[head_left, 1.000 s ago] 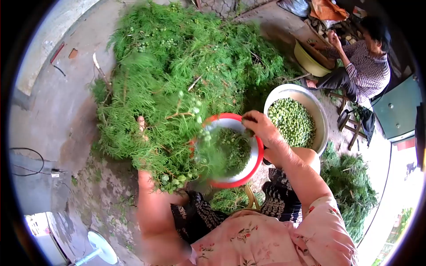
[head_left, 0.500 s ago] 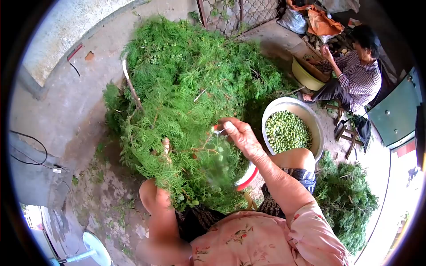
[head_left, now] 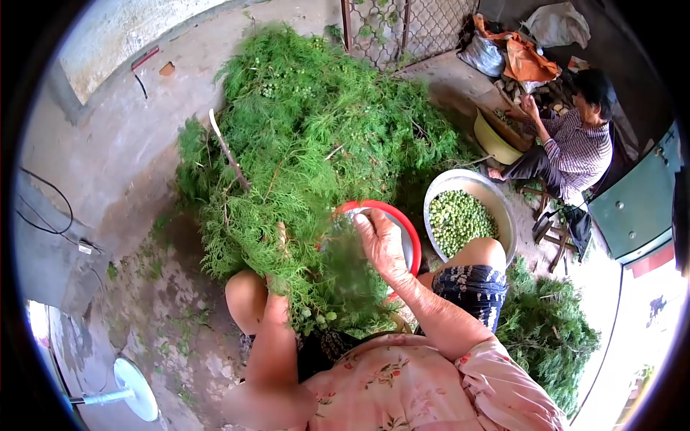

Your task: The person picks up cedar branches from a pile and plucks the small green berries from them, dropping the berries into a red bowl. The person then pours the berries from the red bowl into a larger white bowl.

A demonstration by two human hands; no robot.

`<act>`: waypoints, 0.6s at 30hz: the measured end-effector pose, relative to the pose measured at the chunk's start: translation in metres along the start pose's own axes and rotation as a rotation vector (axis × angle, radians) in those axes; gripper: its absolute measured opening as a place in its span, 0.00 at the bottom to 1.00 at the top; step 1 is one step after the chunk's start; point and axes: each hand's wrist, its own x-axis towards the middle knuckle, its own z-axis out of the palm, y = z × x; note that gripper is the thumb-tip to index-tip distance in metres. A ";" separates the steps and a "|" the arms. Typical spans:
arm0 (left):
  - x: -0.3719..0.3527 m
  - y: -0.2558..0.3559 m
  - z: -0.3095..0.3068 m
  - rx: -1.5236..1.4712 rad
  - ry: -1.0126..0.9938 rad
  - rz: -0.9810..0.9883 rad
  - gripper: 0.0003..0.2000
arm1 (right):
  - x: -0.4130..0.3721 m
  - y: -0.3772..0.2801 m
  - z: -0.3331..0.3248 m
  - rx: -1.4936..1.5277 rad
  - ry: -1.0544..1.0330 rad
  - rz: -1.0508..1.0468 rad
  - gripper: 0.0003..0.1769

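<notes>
Our left hand (head_left: 282,241) grips a conifer branch (head_left: 309,269) whose foliage overhangs the left side of the red-rimmed basin (head_left: 412,237); our right hand (head_left: 383,248) is curled over that basin, and we cannot tell whether its fingers pinch anything. If we tug hard, the springy twigs could whip back and fling cones past the rim, or the spread foliage could drag the basin askew and spill it. Loose needles could also drop in. Counting, we see three basins: the red-rimmed one, one wide metal basin (head_left: 505,215) of green cones (head_left: 456,219) to its right, and one yellow basin (head_left: 494,147) farther beyond it, beside one other person (head_left: 582,147). Two heaps lie around it: one large heap (head_left: 323,108) beyond, one smaller heap (head_left: 550,323) to its right, nearer us. The cones are too many to count.
</notes>
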 end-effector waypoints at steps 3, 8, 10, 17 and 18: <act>-0.017 -0.006 0.054 -0.021 -0.061 0.002 0.30 | 0.004 0.004 0.002 -0.189 0.061 -0.073 0.15; -0.017 -0.025 0.006 -0.010 -0.018 0.035 0.28 | 0.011 0.010 0.000 -0.280 0.146 -0.054 0.17; -0.012 -0.038 -0.019 -0.004 0.037 0.062 0.28 | 0.015 0.010 -0.004 -0.274 0.170 -0.014 0.15; -0.020 -0.025 0.035 -0.069 0.020 -0.010 0.29 | 0.050 0.081 -0.042 -0.304 0.436 0.147 0.22; -0.021 -0.019 0.047 -0.064 0.004 -0.024 0.29 | 0.060 0.102 -0.060 -0.247 0.435 0.214 0.24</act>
